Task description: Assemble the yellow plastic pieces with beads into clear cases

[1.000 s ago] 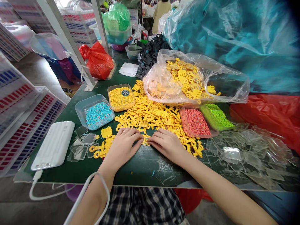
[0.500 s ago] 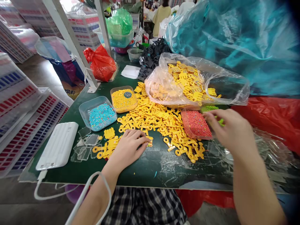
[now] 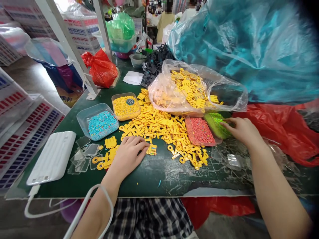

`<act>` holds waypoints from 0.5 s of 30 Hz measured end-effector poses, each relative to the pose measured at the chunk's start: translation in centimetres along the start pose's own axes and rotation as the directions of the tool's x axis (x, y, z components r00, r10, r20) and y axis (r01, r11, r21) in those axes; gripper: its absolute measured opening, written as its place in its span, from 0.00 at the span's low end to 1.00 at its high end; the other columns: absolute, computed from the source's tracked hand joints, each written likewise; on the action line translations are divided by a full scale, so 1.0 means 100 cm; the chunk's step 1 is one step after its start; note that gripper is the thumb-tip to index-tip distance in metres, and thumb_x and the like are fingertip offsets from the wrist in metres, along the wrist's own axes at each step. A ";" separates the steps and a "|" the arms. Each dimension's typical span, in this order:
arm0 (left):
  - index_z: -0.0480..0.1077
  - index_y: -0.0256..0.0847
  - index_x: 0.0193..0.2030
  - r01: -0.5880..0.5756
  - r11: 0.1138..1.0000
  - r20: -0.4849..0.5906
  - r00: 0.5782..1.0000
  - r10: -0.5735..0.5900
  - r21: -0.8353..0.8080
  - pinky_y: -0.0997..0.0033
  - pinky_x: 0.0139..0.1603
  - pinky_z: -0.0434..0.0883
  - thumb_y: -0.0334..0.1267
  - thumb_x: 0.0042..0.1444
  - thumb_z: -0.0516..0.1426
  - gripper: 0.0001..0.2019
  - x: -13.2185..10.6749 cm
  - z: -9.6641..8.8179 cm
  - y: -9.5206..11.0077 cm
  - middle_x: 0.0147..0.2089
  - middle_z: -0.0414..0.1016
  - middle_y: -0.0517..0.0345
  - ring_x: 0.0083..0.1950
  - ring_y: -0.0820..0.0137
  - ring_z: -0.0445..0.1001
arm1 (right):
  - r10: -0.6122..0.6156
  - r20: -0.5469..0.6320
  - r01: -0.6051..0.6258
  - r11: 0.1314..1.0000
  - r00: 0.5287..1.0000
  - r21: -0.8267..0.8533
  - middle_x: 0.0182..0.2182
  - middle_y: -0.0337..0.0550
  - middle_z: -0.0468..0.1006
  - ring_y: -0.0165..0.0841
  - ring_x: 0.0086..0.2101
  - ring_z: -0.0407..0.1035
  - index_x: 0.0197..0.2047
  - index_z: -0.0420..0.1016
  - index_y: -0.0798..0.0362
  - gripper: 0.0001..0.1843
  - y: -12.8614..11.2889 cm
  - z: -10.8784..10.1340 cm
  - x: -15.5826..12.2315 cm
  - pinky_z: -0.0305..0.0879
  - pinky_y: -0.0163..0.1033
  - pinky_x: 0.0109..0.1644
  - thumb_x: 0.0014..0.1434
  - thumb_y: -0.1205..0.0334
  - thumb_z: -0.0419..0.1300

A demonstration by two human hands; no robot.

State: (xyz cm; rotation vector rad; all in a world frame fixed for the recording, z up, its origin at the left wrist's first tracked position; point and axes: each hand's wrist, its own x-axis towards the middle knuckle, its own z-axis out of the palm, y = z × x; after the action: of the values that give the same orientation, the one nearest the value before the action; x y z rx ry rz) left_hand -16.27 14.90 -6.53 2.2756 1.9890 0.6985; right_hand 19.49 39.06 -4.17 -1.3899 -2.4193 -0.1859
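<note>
My left hand [image 3: 129, 152] rests on the green table [image 3: 154, 176] with fingers curled, its fingertips touching a small yellow plastic piece [image 3: 152, 150] filled with coloured beads. My right hand [image 3: 240, 129] reaches over the tray of green beads [image 3: 216, 123], fingers bent and pinched at the beads; what they hold is too small to make out. Beside it lies a tray of red beads [image 3: 199, 131]. A heap of yellow plastic parts [image 3: 159, 124] spreads between the trays.
Trays of blue beads [image 3: 101, 121] and yellow beads [image 3: 126, 106] sit at left, beside a white power bank [image 3: 51, 157] and clear plastic squares [image 3: 83, 154]. A clear bag of yellow parts [image 3: 191, 88], a red bag [image 3: 101, 68] and black parts [image 3: 156, 61] lie behind. More clear squares [image 3: 234, 161] are at right.
My right hand left the yellow piece by my left hand, swung right across the red bead tray and came down on the green bead tray. The left hand stayed put.
</note>
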 end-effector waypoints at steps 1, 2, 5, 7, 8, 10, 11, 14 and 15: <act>0.74 0.42 0.42 0.020 1.000 0.000 1.000 -0.020 0.020 0.60 0.49 0.64 0.37 0.67 0.49 0.11 0.000 0.000 0.000 0.43 0.77 0.56 0.46 0.64 0.71 | -0.020 -0.026 0.020 1.000 0.999 0.003 0.29 0.57 0.76 0.44 0.30 0.66 0.36 0.76 0.55 0.30 -0.014 -0.001 -0.001 0.60 0.47 0.33 0.64 0.39 0.45; 0.74 0.42 0.42 0.040 0.999 0.000 0.999 -0.040 0.033 0.59 0.49 0.63 0.37 0.67 0.49 0.11 -0.001 0.000 0.000 0.43 0.77 0.56 0.46 0.64 0.71 | -0.045 -0.043 0.046 0.999 0.998 0.020 0.33 0.59 0.77 0.46 0.35 0.68 0.40 0.76 0.57 0.30 -0.033 -0.004 -0.004 0.62 0.49 0.37 0.64 0.40 0.44; 0.72 0.42 0.45 0.086 0.996 -0.003 0.996 -0.086 0.030 0.58 0.50 0.64 0.37 0.66 0.51 0.09 -0.001 0.001 0.001 0.44 0.77 0.56 0.47 0.63 0.71 | -0.301 -0.053 0.305 0.929 0.952 0.210 0.44 0.53 0.77 0.44 0.46 0.68 0.48 0.73 0.53 0.20 -0.109 -0.010 -0.019 0.63 0.49 0.50 0.66 0.48 0.49; 0.70 0.41 0.47 0.108 0.994 -0.002 0.994 -0.108 0.023 0.58 0.51 0.64 0.37 0.66 0.51 0.08 -0.001 0.003 0.002 0.46 0.76 0.56 0.48 0.63 0.71 | -0.472 -0.043 0.459 0.827 0.881 0.324 0.44 0.50 0.77 0.42 0.46 0.69 0.50 0.72 0.52 0.16 -0.161 -0.010 -0.032 0.64 0.48 0.50 0.66 0.52 0.53; 0.69 0.41 0.48 0.117 0.993 -0.001 0.993 -0.117 0.025 0.58 0.51 0.64 0.37 0.66 0.52 0.08 -0.001 0.003 0.003 0.47 0.76 0.55 0.49 0.62 0.71 | -0.523 -0.010 0.493 0.796 0.852 0.350 0.46 0.50 0.76 0.42 0.47 0.69 0.52 0.70 0.52 0.17 -0.183 -0.008 -0.037 0.65 0.48 0.50 0.65 0.52 0.55; 0.68 0.41 0.48 0.136 0.990 0.002 0.991 -0.136 0.032 0.58 0.52 0.64 0.37 0.65 0.53 0.08 -0.001 0.005 0.003 0.48 0.75 0.54 0.50 0.61 0.70 | -0.585 0.038 0.527 0.755 0.810 0.391 0.48 0.51 0.76 0.43 0.47 0.68 0.55 0.68 0.53 0.21 -0.214 -0.001 -0.044 0.66 0.49 0.48 0.62 0.53 0.60; 0.68 0.40 0.48 0.145 0.989 0.005 0.989 -0.145 0.035 0.57 0.53 0.64 0.37 0.65 0.53 0.07 -0.001 0.005 0.003 0.48 0.75 0.54 0.50 0.61 0.70 | -0.595 0.053 0.530 0.749 0.802 0.398 0.48 0.52 0.76 0.44 0.48 0.68 0.56 0.67 0.54 0.23 -0.223 0.003 -0.045 0.67 0.49 0.48 0.60 0.54 0.61; 0.67 0.41 0.48 0.158 0.987 0.013 0.987 -0.159 0.040 0.57 0.52 0.64 0.37 0.64 0.53 0.08 0.000 0.007 0.003 0.49 0.74 0.54 0.50 0.61 0.69 | -0.585 0.068 0.514 0.756 0.808 0.405 0.46 0.53 0.76 0.45 0.47 0.68 0.56 0.67 0.58 0.25 -0.230 0.014 -0.046 0.67 0.50 0.46 0.58 0.55 0.63; 0.67 0.41 0.48 0.158 0.987 0.016 0.987 -0.159 0.041 0.58 0.52 0.64 0.37 0.64 0.53 0.07 0.000 0.007 0.003 0.48 0.74 0.54 0.50 0.61 0.69 | -0.576 0.071 0.503 0.762 0.814 0.408 0.45 0.52 0.76 0.45 0.46 0.68 0.56 0.67 0.58 0.25 -0.229 0.016 -0.047 0.67 0.50 0.46 0.59 0.56 0.63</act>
State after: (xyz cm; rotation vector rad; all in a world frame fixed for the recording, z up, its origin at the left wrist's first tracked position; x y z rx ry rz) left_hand -15.71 15.03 -7.06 2.1055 2.1632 0.6264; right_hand 1.67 23.96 -6.05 -0.5304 -2.7732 0.2794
